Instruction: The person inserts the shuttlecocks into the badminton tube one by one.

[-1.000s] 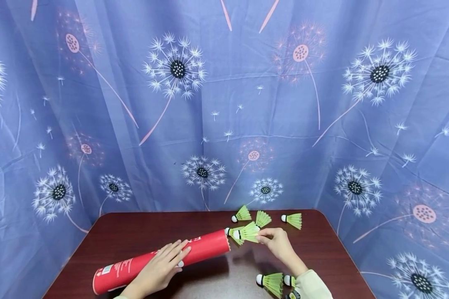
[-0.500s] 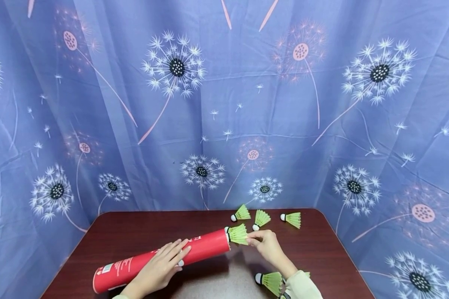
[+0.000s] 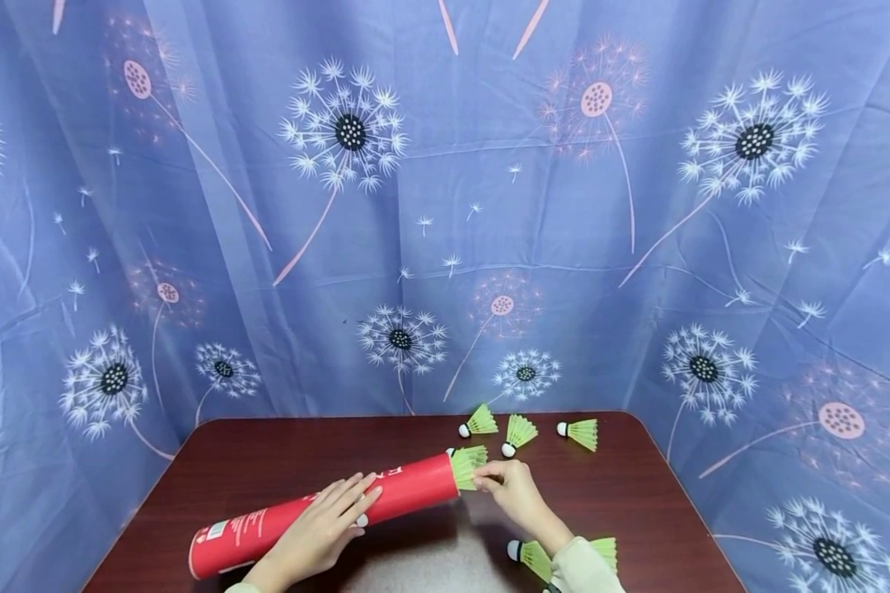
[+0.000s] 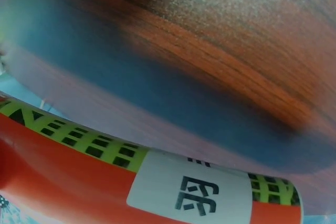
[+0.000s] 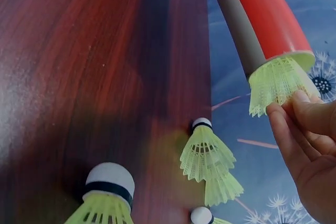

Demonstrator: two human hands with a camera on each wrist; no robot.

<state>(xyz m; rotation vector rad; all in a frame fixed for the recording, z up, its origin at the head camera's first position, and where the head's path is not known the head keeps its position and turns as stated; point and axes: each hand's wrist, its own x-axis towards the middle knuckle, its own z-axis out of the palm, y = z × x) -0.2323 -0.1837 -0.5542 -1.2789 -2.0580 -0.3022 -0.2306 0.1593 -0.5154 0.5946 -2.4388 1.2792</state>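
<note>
A red cardboard shuttlecock tube [image 3: 267, 527] lies slantwise across the table, its right end raised. My left hand [image 3: 319, 527] grips it around the middle, fingers laid across the top; the left wrist view shows the tube's lime-checked strip and white label [image 4: 191, 190]. My right hand [image 3: 515, 498] pinches the skirt rim of a yellow-green shuttlecock [image 5: 281, 82] between thumb and fingertips. Its cork end is hidden inside the tube's open mouth, with only the skirt sticking out. Just behind the mouth, another shuttlecock [image 3: 478, 454] is partly covered.
Toward the table's back edge lie three more shuttlecocks, one [image 3: 480, 421] left, one [image 3: 519, 434] in the middle, one [image 3: 580, 434] right. Nearer the front, a shuttlecock [image 3: 531, 558] and others are partly hidden by the right sleeve [image 3: 584, 568]. A blue dandelion-print curtain [image 3: 445, 206] surrounds the table.
The right hand has moved left, carrying the shuttlecock to the tube and sliding its cork and part of its skirt into the mouth. The left hand and tube have stayed nearly still.
</note>
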